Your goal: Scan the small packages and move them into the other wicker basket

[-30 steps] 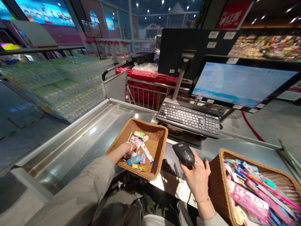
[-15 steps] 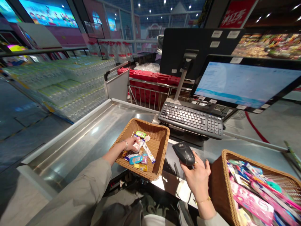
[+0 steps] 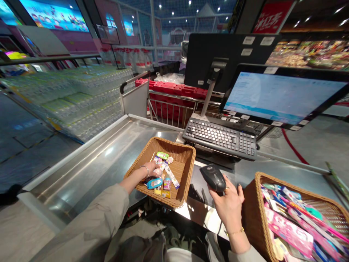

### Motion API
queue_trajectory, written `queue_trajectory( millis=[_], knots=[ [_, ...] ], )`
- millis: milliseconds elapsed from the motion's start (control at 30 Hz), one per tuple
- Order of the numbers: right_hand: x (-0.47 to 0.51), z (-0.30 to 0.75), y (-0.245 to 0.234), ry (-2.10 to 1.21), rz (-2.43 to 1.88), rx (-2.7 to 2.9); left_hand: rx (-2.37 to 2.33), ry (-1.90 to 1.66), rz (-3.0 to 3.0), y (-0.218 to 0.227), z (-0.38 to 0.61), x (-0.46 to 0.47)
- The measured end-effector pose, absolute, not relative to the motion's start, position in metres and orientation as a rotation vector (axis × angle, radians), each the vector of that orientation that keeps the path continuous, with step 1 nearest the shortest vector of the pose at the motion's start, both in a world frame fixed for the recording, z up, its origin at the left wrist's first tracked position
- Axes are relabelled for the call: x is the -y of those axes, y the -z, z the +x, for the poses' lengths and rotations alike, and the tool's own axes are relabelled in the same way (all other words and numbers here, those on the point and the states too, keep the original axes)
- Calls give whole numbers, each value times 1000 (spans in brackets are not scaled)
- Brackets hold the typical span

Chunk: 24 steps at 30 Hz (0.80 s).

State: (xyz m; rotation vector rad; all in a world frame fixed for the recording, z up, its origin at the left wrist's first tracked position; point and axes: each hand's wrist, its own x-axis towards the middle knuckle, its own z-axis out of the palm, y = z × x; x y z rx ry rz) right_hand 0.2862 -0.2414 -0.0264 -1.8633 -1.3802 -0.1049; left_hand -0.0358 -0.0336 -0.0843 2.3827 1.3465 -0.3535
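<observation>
My left hand (image 3: 151,169) reaches down into a brown wicker basket (image 3: 187,178), its fingers closed among small packaged goods; what they hold, if anything, is hidden. Around it lie a blue oval packet (image 3: 155,183), a green packet (image 3: 163,155), a long white stick pack (image 3: 172,177), a small pink-purple pack (image 3: 167,184) and a yellow pack (image 3: 165,193). My right hand (image 3: 228,202) is wrapped round a black handheld barcode scanner (image 3: 213,177), held between this basket and a second one on the right.
The second wicker basket (image 3: 257,218) holds toothbrush-like packs and a pink packet (image 3: 289,229). Behind the scanner are a keyboard (image 3: 220,138) and a lit monitor (image 3: 283,96). A metal counter (image 3: 106,160) with a raised edge stretches left. A shopping cart (image 3: 169,109) stands beyond it.
My left hand has shifted slightly within the basket, and the blue packet and the small pink-purple pack have moved a little. The right hand and scanner stay nearly in place.
</observation>
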Motion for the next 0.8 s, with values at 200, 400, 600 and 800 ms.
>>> queue_trajectory(
  millis=[200, 400, 600, 800],
  knots=[
    [243, 286, 22, 111, -1847, 1381, -1414, 479, 2446, 79, -30, 41],
    [246, 289, 21, 132, -1850, 1401, -1416, 431, 2524, 69, -25, 45],
    [250, 292, 18, 163, -1855, 1394, -1320, 260, 2645, 58, -16, 44],
    [251, 296, 17, 162, -1863, 1361, -1296, 71, 2730, 39, 2, 49]
  ],
)
